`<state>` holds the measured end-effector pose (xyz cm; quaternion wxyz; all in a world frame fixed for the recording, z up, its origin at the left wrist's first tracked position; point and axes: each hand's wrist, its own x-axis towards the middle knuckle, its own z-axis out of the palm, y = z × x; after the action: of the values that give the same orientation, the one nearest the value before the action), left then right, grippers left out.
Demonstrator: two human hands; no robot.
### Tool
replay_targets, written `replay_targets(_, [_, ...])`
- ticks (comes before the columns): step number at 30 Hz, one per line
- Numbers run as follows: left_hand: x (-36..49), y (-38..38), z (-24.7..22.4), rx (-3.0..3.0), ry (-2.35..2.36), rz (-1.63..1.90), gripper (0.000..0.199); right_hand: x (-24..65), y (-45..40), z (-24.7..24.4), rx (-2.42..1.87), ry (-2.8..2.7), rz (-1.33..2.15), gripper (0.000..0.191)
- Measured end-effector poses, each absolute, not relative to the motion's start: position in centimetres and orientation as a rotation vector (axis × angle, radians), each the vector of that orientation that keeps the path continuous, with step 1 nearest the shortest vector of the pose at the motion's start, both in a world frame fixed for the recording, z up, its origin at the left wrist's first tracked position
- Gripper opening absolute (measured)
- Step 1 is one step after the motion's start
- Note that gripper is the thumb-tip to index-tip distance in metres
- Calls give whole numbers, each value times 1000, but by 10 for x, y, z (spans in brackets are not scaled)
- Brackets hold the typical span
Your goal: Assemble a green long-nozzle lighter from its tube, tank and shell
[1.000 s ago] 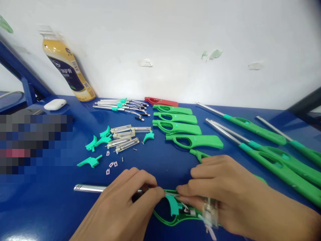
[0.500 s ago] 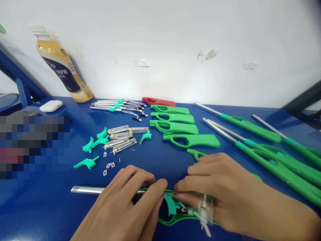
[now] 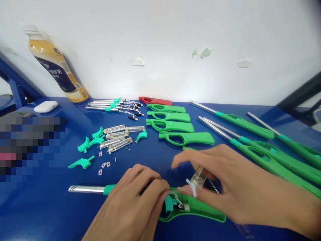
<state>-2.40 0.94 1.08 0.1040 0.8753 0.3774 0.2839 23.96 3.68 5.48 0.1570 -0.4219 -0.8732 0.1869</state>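
Note:
My left hand (image 3: pixel 132 201) is closed round the front of an opened green gas lighter shell (image 3: pixel 210 209), pressing down near its trigger. A silver tube (image 3: pixel 85 189) sticks out on the left. Inside the shell sit a teal trigger (image 3: pixel 170 202), thin white wires and a black igniter piece (image 3: pixel 182 207) with a pale end. Above the shell's right part, my right hand (image 3: pixel 220 184) has thumb and index finger apart. A clear fuel tank (image 3: pixel 198 180) with a pale fitting is tucked within its other fingers, which partly hide it.
Green shell halves (image 3: pixel 188 138) and a red one (image 3: pixel 155 100) lie behind. Clear tanks (image 3: pixel 120 145), teal triggers (image 3: pixel 81 163) and wired tubes (image 3: pixel 107 104) are at left. Several assembled lighters (image 3: pixel 250 132) lie right. A bottle (image 3: pixel 57 70) leans against the wall.
My right hand has lifted off the trigger area and moved up with the tank, its index finger spreading from the thumb. More of the shell's right part shows. My left hand stays on it.

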Motion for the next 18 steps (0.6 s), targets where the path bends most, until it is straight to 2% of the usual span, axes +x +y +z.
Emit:
replay_targets(4, [-22, 8, 13, 2634, 1106, 853, 16, 251, 34, 61, -1255, -2497, 462, 27])
replay_targets(8, [-18, 8, 16, 2663, 1088, 883, 20, 254, 33, 63, -1322, -2492, 682, 13])
replay_targets(11, [-14, 8, 17, 2655, 1076, 846, 21, 252, 37, 62, -1347, -2431, 835, 24])
replay_targets(13, [-12, 9, 17, 2649, 1097, 804, 22, 252, 41, 61, -1327, -2428, 817, 29])
replay_targets(18, [-9, 10, 18, 2646, 1130, 701, 22, 257, 47, 58, -1219, -2517, 688, 21])
